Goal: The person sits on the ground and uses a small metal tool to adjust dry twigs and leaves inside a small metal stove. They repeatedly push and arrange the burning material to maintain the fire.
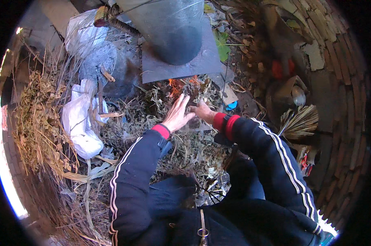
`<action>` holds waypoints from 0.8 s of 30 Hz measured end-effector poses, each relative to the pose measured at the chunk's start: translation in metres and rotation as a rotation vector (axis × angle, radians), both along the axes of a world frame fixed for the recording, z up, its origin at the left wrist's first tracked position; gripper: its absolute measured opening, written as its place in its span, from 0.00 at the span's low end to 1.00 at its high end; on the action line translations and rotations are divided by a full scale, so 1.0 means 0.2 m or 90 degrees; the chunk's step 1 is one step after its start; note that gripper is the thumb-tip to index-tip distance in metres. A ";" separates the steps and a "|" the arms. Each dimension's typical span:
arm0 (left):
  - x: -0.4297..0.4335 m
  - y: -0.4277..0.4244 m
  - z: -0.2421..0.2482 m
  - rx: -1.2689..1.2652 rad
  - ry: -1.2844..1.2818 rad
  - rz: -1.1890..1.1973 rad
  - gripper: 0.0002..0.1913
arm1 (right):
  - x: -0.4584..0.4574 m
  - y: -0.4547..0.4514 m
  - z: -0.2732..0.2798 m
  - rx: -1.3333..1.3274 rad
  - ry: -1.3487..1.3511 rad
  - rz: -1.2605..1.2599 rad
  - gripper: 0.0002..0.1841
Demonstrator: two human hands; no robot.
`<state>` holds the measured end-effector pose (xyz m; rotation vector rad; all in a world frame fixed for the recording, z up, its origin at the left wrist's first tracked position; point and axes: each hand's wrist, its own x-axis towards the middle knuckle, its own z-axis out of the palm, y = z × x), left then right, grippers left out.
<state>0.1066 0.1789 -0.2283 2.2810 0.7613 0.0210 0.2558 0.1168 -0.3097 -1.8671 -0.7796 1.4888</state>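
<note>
Orange flames (176,86) burn under the front edge of a flat dark plate (181,72), on which a large grey metal vessel (176,33) stands. Dry leaves and stalks (153,100) lie at the mouth of the fire. My left hand (177,115) stretches toward it, fingers long and thumb apart, with nothing visible in it. Close beside it, to the right, my right hand (205,112) is bent at the edge of the dry leaves. Its fingertips are partly hidden, so whether it grips any leaves is unclear.
White plastic bags (82,123) and a bucket of grey ash (99,61) stand left, by a heap of dried plants (39,129). Thin twigs stick up there. On the right are a straw hand broom (300,123), a metal ladle (298,95) and a brick wall (347,92).
</note>
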 end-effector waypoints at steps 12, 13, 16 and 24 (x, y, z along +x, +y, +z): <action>-0.18 -0.02 0.03 0.194 0.162 -0.033 0.33 | -0.11 0.12 -0.07 0.013 0.272 0.042 0.28; -0.19 -0.01 0.01 0.193 0.179 -0.028 0.32 | -0.12 0.09 -0.02 -0.011 0.327 -0.041 0.30; -0.21 0.01 -0.02 0.185 0.179 0.019 0.28 | -0.13 0.04 0.12 0.002 -0.001 -0.088 0.34; -0.15 0.08 -0.06 0.115 0.197 0.115 0.24 | -0.08 0.18 0.14 0.270 -0.189 -0.063 0.38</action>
